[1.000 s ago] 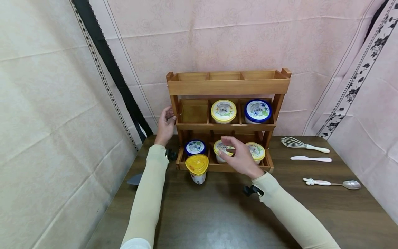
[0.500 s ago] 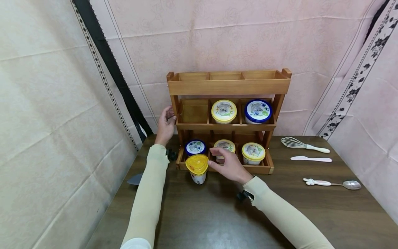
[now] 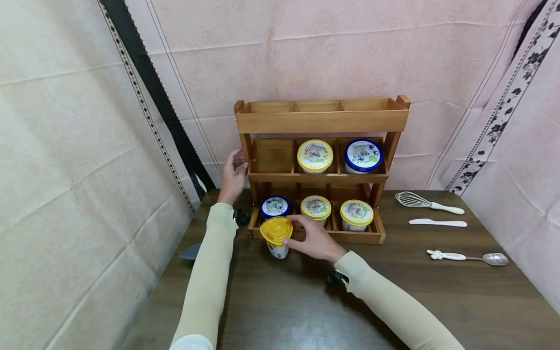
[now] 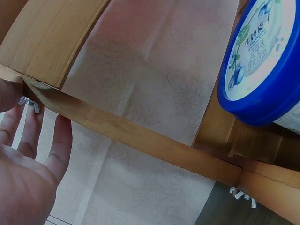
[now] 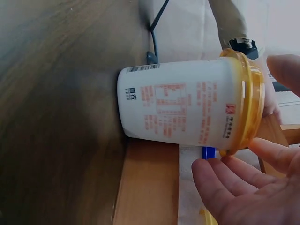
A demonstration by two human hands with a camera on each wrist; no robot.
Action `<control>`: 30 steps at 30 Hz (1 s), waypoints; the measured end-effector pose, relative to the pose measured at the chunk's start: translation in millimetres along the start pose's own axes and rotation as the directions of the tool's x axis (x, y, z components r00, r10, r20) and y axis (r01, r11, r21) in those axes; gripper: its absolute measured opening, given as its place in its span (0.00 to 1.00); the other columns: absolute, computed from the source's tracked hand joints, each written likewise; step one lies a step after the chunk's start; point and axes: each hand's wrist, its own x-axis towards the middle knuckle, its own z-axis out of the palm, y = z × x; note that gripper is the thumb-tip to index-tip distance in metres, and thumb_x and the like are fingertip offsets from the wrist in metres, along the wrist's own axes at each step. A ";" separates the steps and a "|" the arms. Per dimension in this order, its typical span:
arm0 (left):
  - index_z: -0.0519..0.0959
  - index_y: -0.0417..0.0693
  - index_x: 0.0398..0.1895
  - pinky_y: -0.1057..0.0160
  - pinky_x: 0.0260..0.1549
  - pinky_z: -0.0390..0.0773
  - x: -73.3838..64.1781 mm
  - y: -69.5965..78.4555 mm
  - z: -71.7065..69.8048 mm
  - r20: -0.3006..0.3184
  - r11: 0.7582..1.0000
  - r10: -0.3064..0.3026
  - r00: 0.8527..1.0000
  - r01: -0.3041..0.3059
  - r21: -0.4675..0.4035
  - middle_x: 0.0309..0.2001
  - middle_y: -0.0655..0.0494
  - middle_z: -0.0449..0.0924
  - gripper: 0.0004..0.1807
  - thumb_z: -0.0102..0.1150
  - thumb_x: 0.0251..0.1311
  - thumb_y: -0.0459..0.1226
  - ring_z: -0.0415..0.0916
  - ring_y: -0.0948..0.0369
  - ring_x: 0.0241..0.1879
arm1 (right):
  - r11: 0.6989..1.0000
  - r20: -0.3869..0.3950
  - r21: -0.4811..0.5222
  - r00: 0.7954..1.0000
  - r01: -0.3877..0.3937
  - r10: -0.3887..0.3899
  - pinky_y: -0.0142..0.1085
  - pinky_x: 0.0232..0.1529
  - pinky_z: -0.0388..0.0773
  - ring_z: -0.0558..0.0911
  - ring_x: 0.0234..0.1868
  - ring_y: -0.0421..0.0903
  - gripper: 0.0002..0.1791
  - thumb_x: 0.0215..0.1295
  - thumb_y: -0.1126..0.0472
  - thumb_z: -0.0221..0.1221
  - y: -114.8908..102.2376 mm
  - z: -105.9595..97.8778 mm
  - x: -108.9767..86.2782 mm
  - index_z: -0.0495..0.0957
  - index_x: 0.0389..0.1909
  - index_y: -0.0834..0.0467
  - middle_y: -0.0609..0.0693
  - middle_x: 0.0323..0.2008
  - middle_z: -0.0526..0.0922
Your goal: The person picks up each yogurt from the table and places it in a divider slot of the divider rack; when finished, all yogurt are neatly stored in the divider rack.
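Note:
My right hand [image 3: 316,239] reaches to a white cup with a yellow lid [image 3: 276,230], standing on the table in front of the rack's left end. In the right wrist view the index fingertip meets the rim of the lid [image 5: 249,103], while the thumb is close by on the other side. The cup's printed wall [image 5: 178,103] faces that camera. My left hand [image 3: 233,177] holds the left upright of the wooden rack [image 3: 323,121]; in the left wrist view its fingertips go behind the upright [image 4: 131,136], with the thumb at its near edge.
Blue-lidded [image 3: 274,206] and yellow-lidded tubs [image 3: 356,214] fill the bottom tier. Two more, one yellow-lidded [image 3: 314,155] and one blue-lidded [image 3: 363,155], stand in the middle tier. A whisk [image 3: 428,203], knife [image 3: 437,223] and spoon [image 3: 468,257] lie on the right.
My right hand has moved left and slightly down, from in front of the bottom tubs to the yellow-lidded cup, which has shifted slightly left. The left hand stays at the rack.

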 end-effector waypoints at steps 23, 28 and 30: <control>0.69 0.60 0.75 0.45 0.75 0.69 0.6 0.4 0.7 -0.003 1.000 -0.010 1.000 0.010 0.002 0.64 0.50 0.73 0.26 0.53 0.79 0.32 0.73 0.51 0.67 | 1.000 -0.030 -0.007 0.999 -0.029 0.029 0.49 0.63 0.83 0.81 0.64 0.48 0.52 0.56 0.44 0.79 -2.1 11.5 6.1 0.65 0.78 0.51 0.50 0.70 0.76; 0.69 0.59 0.75 0.45 0.75 0.69 0.5 -0.1 0.8 -0.005 1.000 -0.003 1.000 0.003 0.003 0.64 0.50 0.73 0.26 0.53 0.79 0.31 0.73 0.51 0.67 | 0.999 -0.048 0.003 0.998 -0.037 0.037 0.50 0.66 0.81 0.80 0.65 0.48 0.52 0.55 0.43 0.79 -9.7 7.8 6.0 0.65 0.78 0.50 0.49 0.70 0.75; 0.69 0.59 0.75 0.45 0.74 0.70 0.5 -0.2 0.8 -0.006 1.000 0.001 1.000 -0.001 0.002 0.64 0.50 0.73 0.26 0.53 0.79 0.31 0.73 0.50 0.67 | 0.999 -0.056 0.014 0.998 -0.034 0.034 0.51 0.66 0.81 0.79 0.65 0.48 0.52 0.56 0.43 0.79 -13.2 5.7 6.6 0.65 0.78 0.50 0.49 0.70 0.74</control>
